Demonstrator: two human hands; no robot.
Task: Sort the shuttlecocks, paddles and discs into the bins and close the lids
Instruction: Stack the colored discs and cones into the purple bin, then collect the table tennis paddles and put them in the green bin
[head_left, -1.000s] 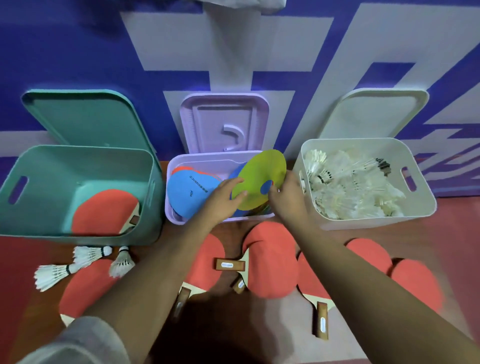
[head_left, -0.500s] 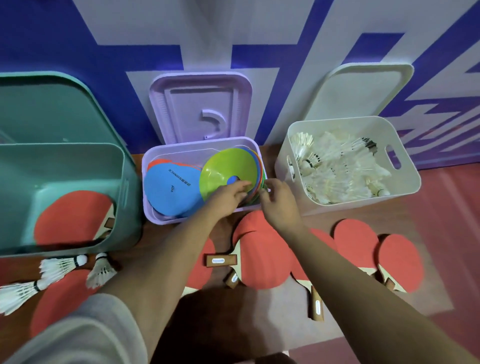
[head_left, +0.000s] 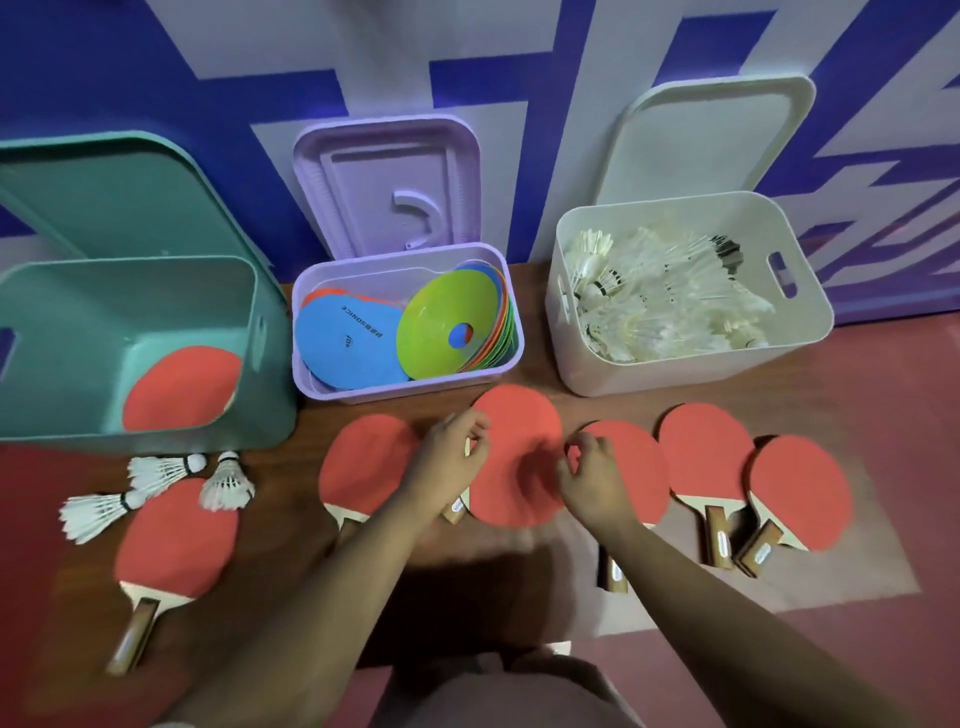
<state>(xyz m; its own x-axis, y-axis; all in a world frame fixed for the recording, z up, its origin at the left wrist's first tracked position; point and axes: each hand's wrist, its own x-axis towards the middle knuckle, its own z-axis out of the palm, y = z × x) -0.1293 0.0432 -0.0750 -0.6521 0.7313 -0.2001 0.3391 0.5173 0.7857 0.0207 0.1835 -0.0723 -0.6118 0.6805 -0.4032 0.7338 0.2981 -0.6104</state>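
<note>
The purple bin (head_left: 332, 387) in the middle holds a leaning stack of coloured discs (head_left: 452, 332) and flat blue discs (head_left: 345, 343). One red paddle (head_left: 179, 387) lies in the green bin (head_left: 270, 364) at left. The white bin (head_left: 571, 364) at right is full of shuttlecocks (head_left: 665, 296). Several red paddles lie on the floor in front, among them the middle paddle (head_left: 519, 447). My left hand (head_left: 449, 460) and my right hand (head_left: 592, 478) hover on either side of that paddle, fingers loosely curled, holding nothing. Three shuttlecocks (head_left: 161, 480) lie on the floor at left.
Each bin's lid leans against the blue-and-white wall behind it: green lid (head_left: 114, 197), purple lid (head_left: 387, 182), white lid (head_left: 711, 140). Another paddle (head_left: 174, 538) lies at the far left beside the loose shuttlecocks.
Both hands let go of the green-topped disc stack, which now rests in the purple bin, and drew back toward me over the floor paddles.
</note>
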